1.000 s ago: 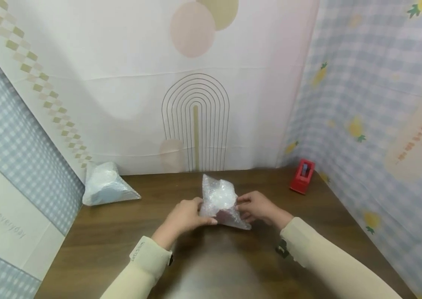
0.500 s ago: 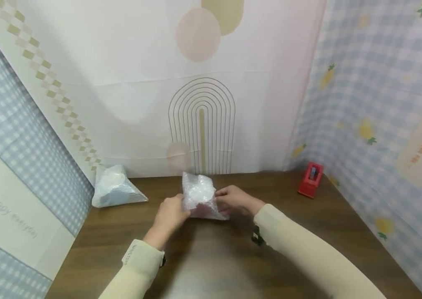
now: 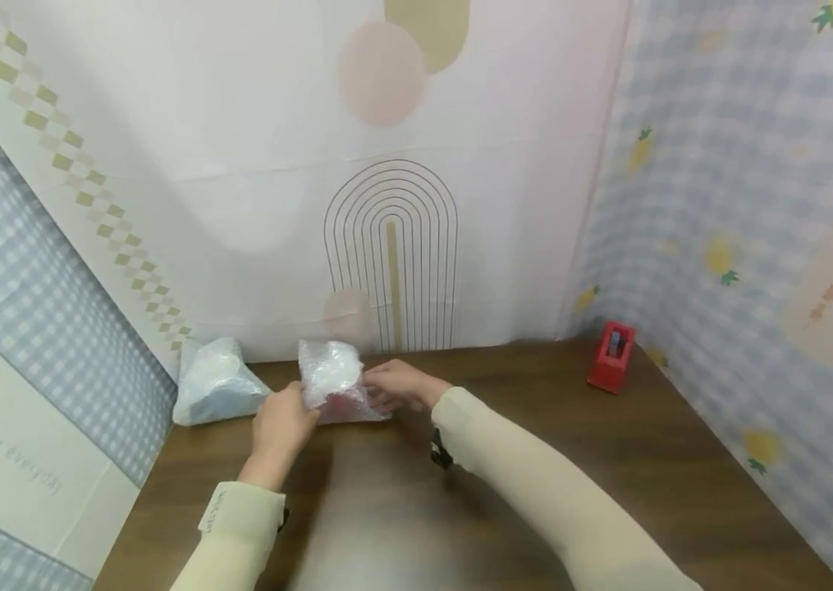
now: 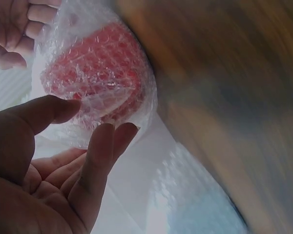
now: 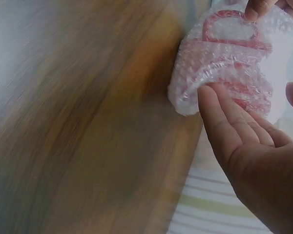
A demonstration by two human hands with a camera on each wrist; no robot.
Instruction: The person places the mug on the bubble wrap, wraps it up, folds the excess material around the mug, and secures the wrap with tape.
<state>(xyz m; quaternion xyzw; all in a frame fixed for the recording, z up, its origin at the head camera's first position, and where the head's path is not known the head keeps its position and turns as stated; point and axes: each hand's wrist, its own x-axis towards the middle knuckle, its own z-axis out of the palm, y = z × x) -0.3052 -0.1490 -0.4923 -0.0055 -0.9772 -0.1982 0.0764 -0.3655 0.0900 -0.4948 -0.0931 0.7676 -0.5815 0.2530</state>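
A mug wrapped in bubble wrap [image 3: 333,371] is at the back of the table, left of centre, between both hands. Red shows through the plastic, and the right wrist view reveals its loop handle [image 5: 230,27]. My left hand [image 3: 282,420] grips the package on its left side, thumb on the near face and fingers around the edge. On the other side, my right hand [image 3: 403,384] touches the wrap with fairly straight fingers [image 5: 224,114], its thumb held apart. Just left of my left hand sits a second bubble-wrapped bundle [image 3: 217,384], pale blue and white inside.
A red tape dispenser [image 3: 611,358] stands at the back right of the brown wooden table [image 3: 534,460]. White patterned cloth [image 3: 254,205] hangs along the back edge. Blue checked cloth [image 3: 682,287] borders the right side, with more on the left.
Both hands have moved left along the table's back with the wrapped mug between them. It now stands close to the second bundle, which stays put like the tape dispenser.
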